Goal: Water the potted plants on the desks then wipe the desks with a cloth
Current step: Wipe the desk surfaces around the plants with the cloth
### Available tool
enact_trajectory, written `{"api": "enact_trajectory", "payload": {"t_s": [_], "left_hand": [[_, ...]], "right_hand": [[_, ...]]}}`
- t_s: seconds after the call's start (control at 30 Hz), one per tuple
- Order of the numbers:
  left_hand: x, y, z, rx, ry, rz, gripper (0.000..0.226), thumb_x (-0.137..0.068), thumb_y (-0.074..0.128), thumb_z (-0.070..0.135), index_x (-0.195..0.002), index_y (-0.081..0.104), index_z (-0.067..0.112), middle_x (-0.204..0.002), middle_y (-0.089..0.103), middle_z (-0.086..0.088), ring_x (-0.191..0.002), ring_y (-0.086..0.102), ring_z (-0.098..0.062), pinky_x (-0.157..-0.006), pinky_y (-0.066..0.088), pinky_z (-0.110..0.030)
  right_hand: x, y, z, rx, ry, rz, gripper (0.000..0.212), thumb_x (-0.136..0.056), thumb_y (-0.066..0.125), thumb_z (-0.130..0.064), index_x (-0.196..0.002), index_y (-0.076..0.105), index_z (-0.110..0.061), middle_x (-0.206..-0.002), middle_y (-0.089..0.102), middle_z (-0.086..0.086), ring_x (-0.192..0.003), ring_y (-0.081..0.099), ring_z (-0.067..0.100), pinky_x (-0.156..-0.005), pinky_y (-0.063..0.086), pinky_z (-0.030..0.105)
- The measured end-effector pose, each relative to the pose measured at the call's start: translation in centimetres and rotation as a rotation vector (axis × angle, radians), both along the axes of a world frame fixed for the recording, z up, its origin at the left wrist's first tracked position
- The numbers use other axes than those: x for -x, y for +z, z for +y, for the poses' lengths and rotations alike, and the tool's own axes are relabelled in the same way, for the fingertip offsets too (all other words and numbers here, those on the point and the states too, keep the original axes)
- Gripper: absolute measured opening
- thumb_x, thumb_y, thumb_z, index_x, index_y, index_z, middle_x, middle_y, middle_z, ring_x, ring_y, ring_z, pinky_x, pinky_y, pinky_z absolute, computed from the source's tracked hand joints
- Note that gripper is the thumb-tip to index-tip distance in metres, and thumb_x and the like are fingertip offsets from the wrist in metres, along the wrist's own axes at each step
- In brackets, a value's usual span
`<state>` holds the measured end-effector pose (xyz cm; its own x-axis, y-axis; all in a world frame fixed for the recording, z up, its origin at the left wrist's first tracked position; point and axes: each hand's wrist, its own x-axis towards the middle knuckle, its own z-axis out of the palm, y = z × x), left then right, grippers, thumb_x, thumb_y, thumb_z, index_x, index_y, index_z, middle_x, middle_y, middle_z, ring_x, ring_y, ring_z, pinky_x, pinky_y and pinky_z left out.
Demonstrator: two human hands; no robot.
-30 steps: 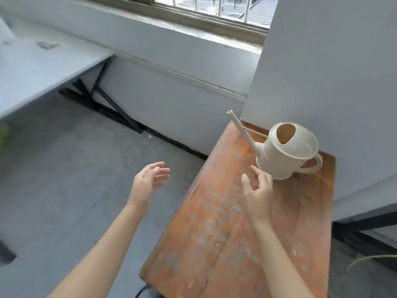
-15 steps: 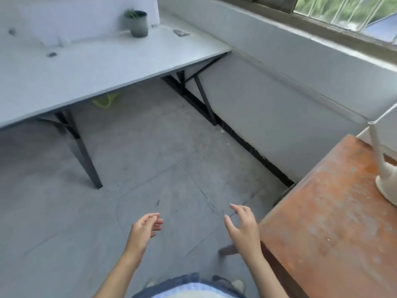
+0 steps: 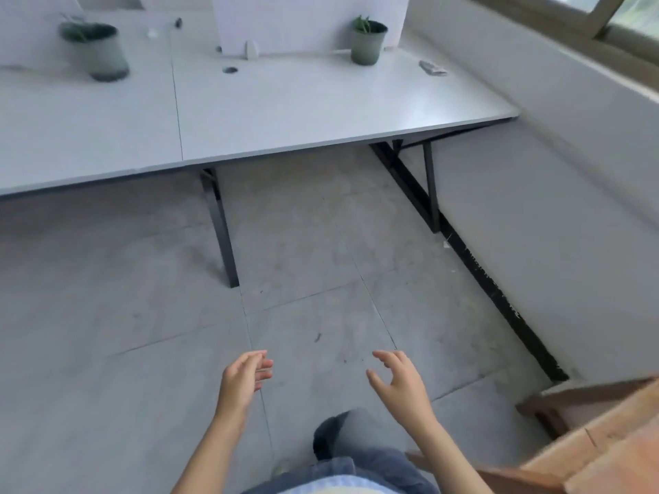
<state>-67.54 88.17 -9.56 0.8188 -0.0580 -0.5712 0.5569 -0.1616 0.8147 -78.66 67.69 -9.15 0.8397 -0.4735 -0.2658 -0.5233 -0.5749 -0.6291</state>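
Observation:
Two white desks (image 3: 285, 112) stand side by side across the floor from me. A grey pot with a green plant (image 3: 368, 40) sits at the back of the right desk, and a second potted plant (image 3: 95, 51) sits on the left desk. A crumpled grey cloth (image 3: 432, 68) lies near the right desk's far right edge. My left hand (image 3: 242, 379) and my right hand (image 3: 403, 383) hover low over the floor, both with fingers apart and holding nothing. The watering can is out of view.
The corner of an orange wooden table (image 3: 599, 447) shows at the bottom right. A grey wall (image 3: 570, 144) with a window runs along the right. Black desk legs (image 3: 223, 229) stand on the grey tiled floor (image 3: 107, 315). White dividers (image 3: 306, 19) rise behind the desks.
My view has swung left, away from the wooden table and the watering can, toward the white desks. Both hands have dropped away from the can and stay empty.

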Motion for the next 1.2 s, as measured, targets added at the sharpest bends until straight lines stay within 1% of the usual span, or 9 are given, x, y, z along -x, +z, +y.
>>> {"api": "enact_trajectory", "payload": {"t_s": [0.13,0.2,0.3,0.47,0.7,0.83,1.0,1.1,1.2], "left_hand": [[-4.0,-0.7,-4.5,-0.009,-0.038,0.004,0.024,-0.093,0.043,0.009,-0.077,0.059,0.015,-0.08,0.062,-0.009,-0.07,0.056,-0.021,-0.066,0.039,-0.027],[-6.8,-1.0,-8.0,-0.02,-0.06,-0.01,0.023,-0.093,0.044,0.01,-0.077,0.059,0.016,-0.082,0.062,-0.009,-0.071,0.057,-0.02,-0.067,0.04,-0.026],[-10.9,0.0,-14.3,-0.007,-0.089,-0.05,0.023,-0.093,0.044,0.011,-0.077,0.059,0.017,-0.083,0.062,-0.009,-0.071,0.057,-0.019,-0.066,0.04,-0.026],[-16.0,3.0,-24.5,0.055,-0.197,-0.113,0.023,-0.093,0.043,0.007,-0.08,0.06,0.016,-0.081,0.062,-0.006,-0.072,0.056,-0.019,-0.069,0.04,-0.025],[-21.2,-0.1,-31.6,-0.036,-0.237,0.022,0.022,-0.093,0.044,0.009,-0.08,0.061,0.014,-0.084,0.063,-0.009,-0.073,0.056,-0.02,-0.068,0.04,-0.027],[-28.1,-1.6,-36.6,-0.029,-0.161,0.062,0.019,-0.091,0.047,0.01,-0.077,0.06,0.012,-0.082,0.063,-0.009,-0.071,0.056,-0.021,-0.066,0.04,-0.028],[-38.7,0.7,-45.7,0.051,-0.211,-0.05,0.022,-0.091,0.047,0.01,-0.075,0.06,0.015,-0.079,0.063,-0.007,-0.067,0.056,-0.018,-0.064,0.039,-0.027],[-44.1,3.2,-50.8,0.102,-0.253,-0.123,0.022,-0.092,0.045,0.011,-0.077,0.061,0.016,-0.079,0.064,-0.005,-0.072,0.058,-0.02,-0.071,0.043,-0.029],[-46.7,3.4,-54.0,0.087,-0.307,-0.094,0.022,-0.092,0.045,0.013,-0.079,0.062,0.016,-0.082,0.065,-0.005,-0.076,0.059,-0.021,-0.077,0.044,-0.032]], "right_hand": [[-3.8,-1.1,-3.7,-0.047,0.01,0.015,0.039,-0.089,0.054,-0.027,-0.127,0.05,-0.017,-0.121,0.052,0.0,-0.111,0.048,0.012,-0.083,0.031,0.015],[-6.2,-1.2,-7.5,-0.064,-0.038,-0.011,0.039,-0.089,0.055,-0.025,-0.126,0.051,-0.014,-0.119,0.053,0.002,-0.107,0.049,0.013,-0.082,0.032,0.016],[-10.2,0.0,-14.2,-0.045,-0.128,-0.069,0.037,-0.087,0.058,-0.02,-0.122,0.054,-0.01,-0.117,0.055,0.005,-0.109,0.052,0.017,-0.081,0.033,0.02],[-15.6,2.6,-23.0,-0.054,-0.172,-0.141,0.034,-0.088,0.056,-0.019,-0.121,0.055,-0.012,-0.109,0.05,-0.006,-0.102,0.048,0.009,-0.081,0.033,0.019],[-20.3,-0.8,-28.6,-0.163,-0.212,-0.009,0.033,-0.088,0.056,-0.019,-0.12,0.055,-0.013,-0.106,0.049,-0.006,-0.1,0.049,0.01,-0.078,0.032,0.017],[-26.1,-1.9,-34.0,-0.185,-0.231,0.019,0.033,-0.087,0.056,-0.02,-0.12,0.055,-0.013,-0.106,0.05,-0.004,-0.098,0.049,0.01,-0.079,0.034,0.018],[-34.9,0.7,-42.2,-0.134,-0.315,-0.08,0.034,-0.087,0.057,-0.016,-0.12,0.056,-0.01,-0.106,0.051,-0.002,-0.099,0.05,0.012,-0.082,0.033,0.02],[-40.0,2.7,-46.7,-0.097,-0.36,-0.138,0.033,-0.086,0.057,-0.015,-0.119,0.057,-0.01,-0.105,0.053,-0.003,-0.097,0.049,0.011,-0.082,0.034,0.021],[-43.2,2.8,-49.3,-0.117,-0.375,-0.123,0.032,-0.086,0.057,-0.016,-0.118,0.057,-0.012,-0.107,0.053,-0.003,-0.098,0.049,0.011,-0.083,0.034,0.022]]}}
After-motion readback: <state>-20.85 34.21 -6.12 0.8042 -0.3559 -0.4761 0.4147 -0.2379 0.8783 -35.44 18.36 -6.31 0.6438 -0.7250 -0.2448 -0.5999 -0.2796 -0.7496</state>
